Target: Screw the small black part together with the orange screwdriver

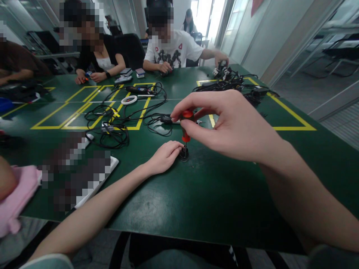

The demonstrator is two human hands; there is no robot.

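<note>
I see the left hand [165, 158] half-curled, fingertips at the round black part [184, 154]'s left side; whether gripping, I can't tell. Above that part, my red-and-black screwdriver [185, 138] stands nearly upright, thin shaft downward; rightward, the right hand [230, 123] pinches its handle.

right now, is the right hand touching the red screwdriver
Touching. The head view shows it: the right hand pinches the screwdriver, its fingers against the handle, with red showing between thumb and forefinger.

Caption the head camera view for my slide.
Right hand holds red screwdriver upright at a black part touched by left hand.
</note>
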